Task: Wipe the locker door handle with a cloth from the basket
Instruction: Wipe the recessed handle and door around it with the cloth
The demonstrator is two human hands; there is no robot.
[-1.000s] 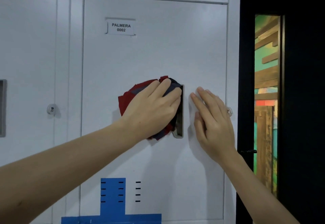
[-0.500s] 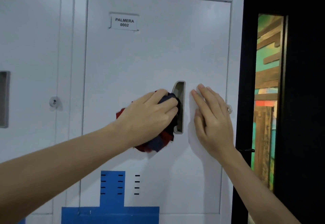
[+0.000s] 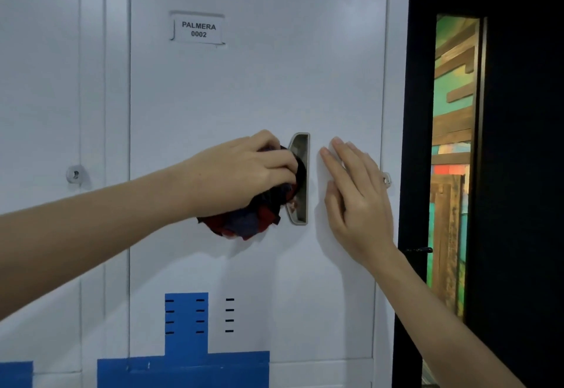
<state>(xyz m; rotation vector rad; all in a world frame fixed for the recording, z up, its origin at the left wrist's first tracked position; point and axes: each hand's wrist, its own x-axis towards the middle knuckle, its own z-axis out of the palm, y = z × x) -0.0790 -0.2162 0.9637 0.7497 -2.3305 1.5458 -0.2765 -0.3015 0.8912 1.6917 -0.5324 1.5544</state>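
A white locker door (image 3: 259, 91) fills the middle of the head view. Its recessed metal handle (image 3: 301, 143) sits at mid height near the right edge. My left hand (image 3: 244, 171) grips a bunched red and dark blue cloth (image 3: 244, 224) and presses it against the left side of the handle, covering its middle part. My right hand (image 3: 357, 195) lies flat on the door just right of the handle, fingers straight and pointing up. The basket is not in view.
A label reading PALMERA 0002 (image 3: 198, 30) sits on the upper door. A neighbouring locker door (image 3: 39, 82) with a round lock (image 3: 74, 174) is at the left. Blue tape (image 3: 186, 366) and vent slots mark the lower door. A dark door frame (image 3: 415, 113) stands to the right.
My left hand has slid the cloth down from the handle's top and bunched it tighter, so the handle's upper end now shows. My right hand has stayed flat on the door.
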